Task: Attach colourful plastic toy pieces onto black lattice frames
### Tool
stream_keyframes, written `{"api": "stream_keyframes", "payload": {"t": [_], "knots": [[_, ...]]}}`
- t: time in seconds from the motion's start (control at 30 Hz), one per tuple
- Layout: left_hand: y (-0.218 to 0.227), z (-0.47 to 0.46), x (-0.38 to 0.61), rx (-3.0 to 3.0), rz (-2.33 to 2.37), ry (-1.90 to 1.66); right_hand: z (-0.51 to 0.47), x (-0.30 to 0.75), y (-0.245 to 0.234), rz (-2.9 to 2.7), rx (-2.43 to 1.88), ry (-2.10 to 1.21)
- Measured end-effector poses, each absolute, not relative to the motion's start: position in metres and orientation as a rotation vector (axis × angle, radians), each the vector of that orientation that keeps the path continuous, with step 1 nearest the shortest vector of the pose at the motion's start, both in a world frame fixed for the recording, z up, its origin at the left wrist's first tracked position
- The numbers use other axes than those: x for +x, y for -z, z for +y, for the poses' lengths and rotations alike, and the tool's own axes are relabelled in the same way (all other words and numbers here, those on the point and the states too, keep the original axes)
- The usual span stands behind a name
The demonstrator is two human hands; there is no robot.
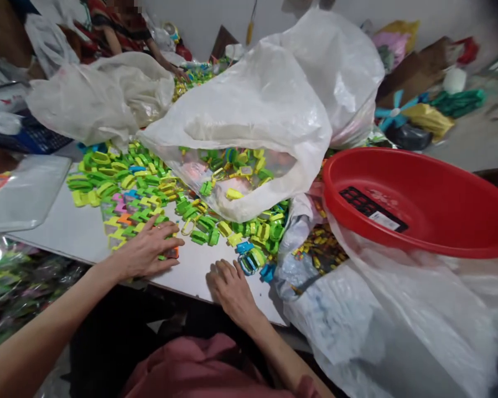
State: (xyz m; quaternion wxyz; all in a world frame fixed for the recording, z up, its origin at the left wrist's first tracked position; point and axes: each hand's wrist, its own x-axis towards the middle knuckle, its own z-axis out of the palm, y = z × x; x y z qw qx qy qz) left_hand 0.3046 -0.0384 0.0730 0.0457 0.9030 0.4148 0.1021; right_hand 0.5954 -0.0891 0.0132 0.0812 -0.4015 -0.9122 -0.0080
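My left hand lies flat on the white tabletop, fingers stretched out over a few small green and orange plastic pieces at the edge of a big pile of green, yellow and blue plastic loops. My right hand rests on the table near its front edge, fingers curled down, holding nothing that I can see. Its fingertips are just short of a blue and green loop. A large clear plastic bag lies open behind both hands, with more loops spilling from its mouth.
A red plastic basin sits at the right on more clear bags. A second white bag lies at the back left. Another person sits at the far end. Packed bags lie at the lower left.
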Motion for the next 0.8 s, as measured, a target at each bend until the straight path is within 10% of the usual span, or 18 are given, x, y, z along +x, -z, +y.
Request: {"api": "stream_keyframes", "payload": {"t": [0.4, 0.8], "knots": [[-0.089, -0.054, 0.361, 2.878, 1.481, -0.376, -0.022, 0.633, -0.002, -2.659, -1.401, 0.149], [0.006, -0.009, 0.500, 2.098, 1.972, -0.397, 0.015, 0.655, 0.003, -2.562, -1.537, 0.153]]}}
